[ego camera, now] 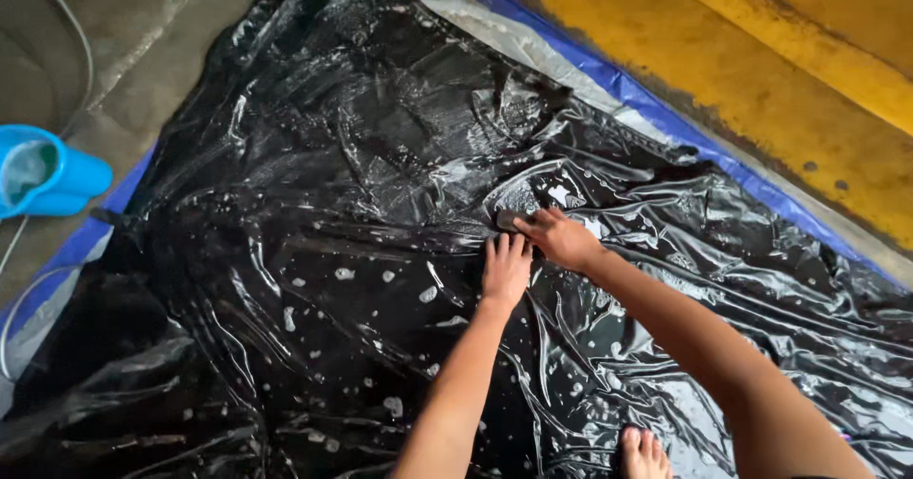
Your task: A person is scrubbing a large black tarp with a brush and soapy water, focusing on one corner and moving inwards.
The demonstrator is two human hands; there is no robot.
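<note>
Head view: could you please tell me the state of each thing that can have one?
Black plastic sheet: spread flat, wrinkled, wet, flecked with suds.
Left hand: open, palm pressed on the sheet.
Right hand: closed on a small dark scrubber.
Blue jug: lying on its side.

The wet black plastic sheet [314,279] lies open from nine to twelve o'clock of the hands, only ridged with creases and soap flecks; a blue jug [43,170] stands off its edge at ten o'clock; a yellow kerb [761,70] bounds two o'clock; a bare foot [645,452] sits at five.
</note>
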